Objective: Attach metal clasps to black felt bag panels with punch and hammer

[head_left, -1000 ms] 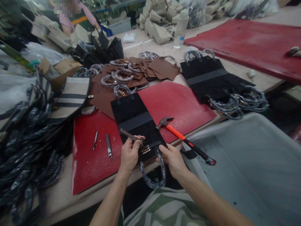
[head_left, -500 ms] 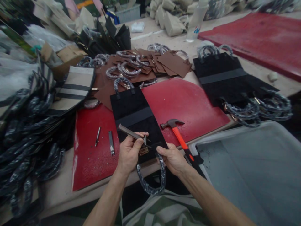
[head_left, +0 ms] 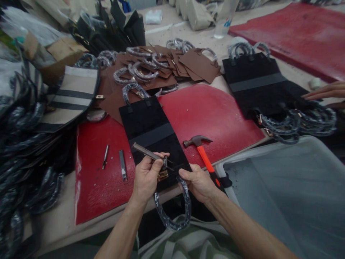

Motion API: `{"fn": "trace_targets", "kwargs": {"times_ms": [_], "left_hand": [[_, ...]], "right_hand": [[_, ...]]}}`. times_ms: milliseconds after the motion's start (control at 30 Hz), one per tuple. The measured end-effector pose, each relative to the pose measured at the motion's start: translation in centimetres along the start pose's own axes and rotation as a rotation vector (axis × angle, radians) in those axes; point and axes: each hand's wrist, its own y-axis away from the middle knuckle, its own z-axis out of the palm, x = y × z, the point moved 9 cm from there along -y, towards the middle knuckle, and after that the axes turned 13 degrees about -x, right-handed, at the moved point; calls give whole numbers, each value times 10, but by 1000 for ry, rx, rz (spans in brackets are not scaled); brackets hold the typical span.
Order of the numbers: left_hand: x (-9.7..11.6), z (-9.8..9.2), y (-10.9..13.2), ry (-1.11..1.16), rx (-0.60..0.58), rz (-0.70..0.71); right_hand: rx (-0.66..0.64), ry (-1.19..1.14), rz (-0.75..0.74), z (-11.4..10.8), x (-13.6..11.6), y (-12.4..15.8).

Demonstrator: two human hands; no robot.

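In my left hand (head_left: 147,175) is a pronged metal punch (head_left: 144,149), held between thumb and fingers. Its prongs lie just above the black bag panel (head_left: 151,120), beside a gold-coloured clasp (head_left: 162,175). My right hand (head_left: 198,181) pinches the panel's near right edge, thumb on top and fingers mostly hidden beneath. A plastic-wrapped handle (head_left: 172,225) hangs from that end toward my lap; another wrapped handle (head_left: 134,90) is at the far end. To the right of the panel rests a claw hammer (head_left: 202,151) with a red and black grip.
A red mat (head_left: 212,115) carries a thin metal rod (head_left: 105,157) and a flat punch (head_left: 123,165). Brown panels (head_left: 201,64) pile up behind. More black panels (head_left: 253,79) lie right, by another person's hand (head_left: 327,91). A grey bin (head_left: 269,172) stands near right; wrapped bags (head_left: 24,144) crowd the left.
My hands keep the same hold on the punch and the panel. The view has shifted slightly. Another person's hand has come in at the right edge, by the black panels.
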Motion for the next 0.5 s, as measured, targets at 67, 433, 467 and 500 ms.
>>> {"fn": "trace_targets", "kwargs": {"times_ms": [67, 433, 467, 500], "left_hand": [[2, 1, 1, -13, 2, -12], [5, -1, 2, 2, 3, -5], [5, -1, 3, 10, 8, -1], [6, 0, 4, 10, 8, 3]], "right_hand": [[-8, 10, -3, 1, 0, 0], [-2, 104, -12, 5, 0, 1], [-6, 109, -17, 4, 0, 2], [-7, 112, -22, 4, 1, 2]]}}
